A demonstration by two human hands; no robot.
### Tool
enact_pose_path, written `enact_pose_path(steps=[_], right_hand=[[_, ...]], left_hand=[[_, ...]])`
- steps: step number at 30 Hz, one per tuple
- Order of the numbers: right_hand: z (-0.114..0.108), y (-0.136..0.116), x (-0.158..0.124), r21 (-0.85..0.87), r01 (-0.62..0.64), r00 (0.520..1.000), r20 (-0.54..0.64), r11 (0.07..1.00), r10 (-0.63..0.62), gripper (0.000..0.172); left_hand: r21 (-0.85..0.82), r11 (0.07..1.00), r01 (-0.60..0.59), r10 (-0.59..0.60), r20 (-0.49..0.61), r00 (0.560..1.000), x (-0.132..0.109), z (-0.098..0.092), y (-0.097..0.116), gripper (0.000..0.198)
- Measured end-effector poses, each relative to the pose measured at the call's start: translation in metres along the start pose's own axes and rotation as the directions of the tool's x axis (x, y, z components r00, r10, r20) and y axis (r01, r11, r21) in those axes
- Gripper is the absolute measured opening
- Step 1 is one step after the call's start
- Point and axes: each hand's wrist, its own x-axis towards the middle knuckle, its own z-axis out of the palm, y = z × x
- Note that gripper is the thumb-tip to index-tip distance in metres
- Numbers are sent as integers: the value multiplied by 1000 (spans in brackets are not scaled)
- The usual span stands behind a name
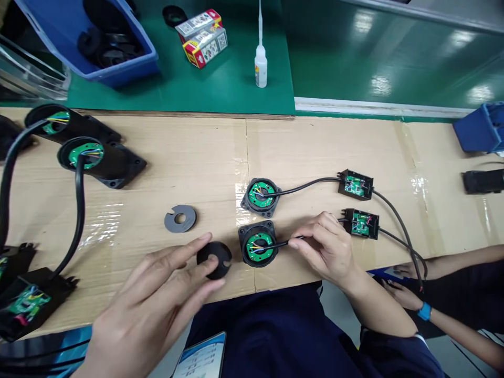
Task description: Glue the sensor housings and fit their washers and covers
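My left hand (157, 294) has its fingers on a small round black disc (214, 261), one fingertip pressed on its face, just over the cardboard. Between thumb and fingers my right hand (328, 247) pinches the black cable (281, 244) of the nearer square black housing (258, 226). That housing holds a round green circuit board (260, 254) with coloured wires. Behind it lies a matching housing (262, 211) wired to a small open black box (355, 185). The nearer cable leads toward a second open box (360, 224). A notched grey disc (185, 223) lies flat left of the housings.
Two black cylindrical housings (114, 163) with thick cables stand at the left. A blue bin (129, 73) of black parts, a small carton (207, 44) and a white dropper bottle (261, 71) stand at the back. Another person's hands (405, 294) are at the right.
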Motion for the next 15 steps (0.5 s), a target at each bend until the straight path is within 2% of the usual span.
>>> enact_pose_path(steps=[3,6,8,15], right_hand=[[0,-1,1,7,-13,1000,7,1000,13,9],[0,-1,1,17,-20,1000,16,1000,20,8],[0,-2,1,19,-21,1000,12,1000,21,9],[-1,0,-1,19,-23,1000,15,1000,22,8]], left_hand=[[-100,995,12,-17,-46,999,13,0,23,25],[-57,998,28,-29,-13,999,22,7,35,51],[-19,1000,21,-20,25,999,26,13,37,60],[35,999,-41,38,70,997,42,22,36,50]])
